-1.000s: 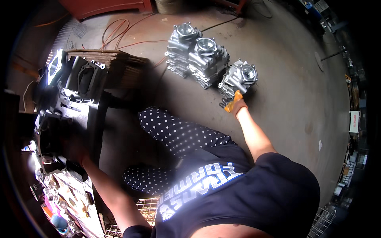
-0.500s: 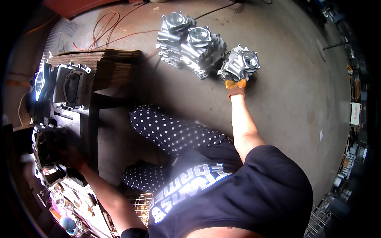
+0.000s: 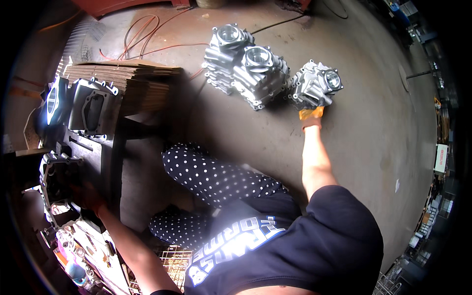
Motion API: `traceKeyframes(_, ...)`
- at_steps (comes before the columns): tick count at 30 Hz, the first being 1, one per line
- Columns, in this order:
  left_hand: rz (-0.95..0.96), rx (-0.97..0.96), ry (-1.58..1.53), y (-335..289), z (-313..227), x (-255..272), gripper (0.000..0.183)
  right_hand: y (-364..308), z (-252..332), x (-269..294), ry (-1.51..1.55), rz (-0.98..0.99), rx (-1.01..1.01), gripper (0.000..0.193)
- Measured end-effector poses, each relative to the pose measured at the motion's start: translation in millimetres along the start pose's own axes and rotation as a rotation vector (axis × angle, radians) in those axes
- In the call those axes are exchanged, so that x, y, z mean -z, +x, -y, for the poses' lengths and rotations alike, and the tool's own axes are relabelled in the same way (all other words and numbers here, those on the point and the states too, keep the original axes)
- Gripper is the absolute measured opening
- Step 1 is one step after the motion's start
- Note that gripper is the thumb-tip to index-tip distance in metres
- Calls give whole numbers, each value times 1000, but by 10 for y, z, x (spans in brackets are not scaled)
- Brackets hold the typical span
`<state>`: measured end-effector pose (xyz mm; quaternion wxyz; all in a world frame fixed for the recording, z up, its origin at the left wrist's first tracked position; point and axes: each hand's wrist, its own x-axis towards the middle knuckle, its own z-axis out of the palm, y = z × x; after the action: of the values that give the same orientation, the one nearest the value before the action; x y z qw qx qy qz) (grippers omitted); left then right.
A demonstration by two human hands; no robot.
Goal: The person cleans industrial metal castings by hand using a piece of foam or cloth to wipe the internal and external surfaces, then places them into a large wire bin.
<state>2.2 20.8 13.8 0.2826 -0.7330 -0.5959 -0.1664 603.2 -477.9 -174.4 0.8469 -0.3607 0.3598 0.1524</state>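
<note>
My right hand (image 3: 311, 117), in an orange glove, is stretched far forward and grips the near edge of a silver finned metal casting (image 3: 315, 84) on the concrete floor. That casting stands just right of two similar silver castings (image 3: 259, 73) set side by side. My left hand (image 3: 87, 195) reaches down to the left and lies against a dark metal casing (image 3: 60, 179) on a low bench. It is in shadow and its fingers are hard to make out.
A stack of flat cardboard (image 3: 130, 81) and a grey casing (image 3: 91, 105) sit on the bench (image 3: 110, 157) at the left. Orange cable (image 3: 147, 37) loops on the floor behind. A wire basket (image 3: 173, 259) and small parts lie near my knees.
My right arm has stretched further forward with the silver casting still in the gloved hand, beside the other two. My left hand has stayed on the dark casing.
</note>
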Motion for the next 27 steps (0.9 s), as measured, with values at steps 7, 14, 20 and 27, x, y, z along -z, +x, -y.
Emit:
traceKeyframes(7, -55, -15, 2, -21, -33, -13, 61, -358, -1710, -298, 46, 99, -630, 70)
traceKeyframes(14, 32, 35, -27, -63, 2, 71, 61, -58, -2164, -587, 99, 117, -433, 59)
traceKeyframes(20, 12, -3, -31, -126, 126, -98, 61, 80, -1748, -747, -164, 193, -288, 50)
traceKeyframes(27, -6, -48, -50, -116, 418, -487, 60, 48, -965, -698, -2715, 298, 318, 41)
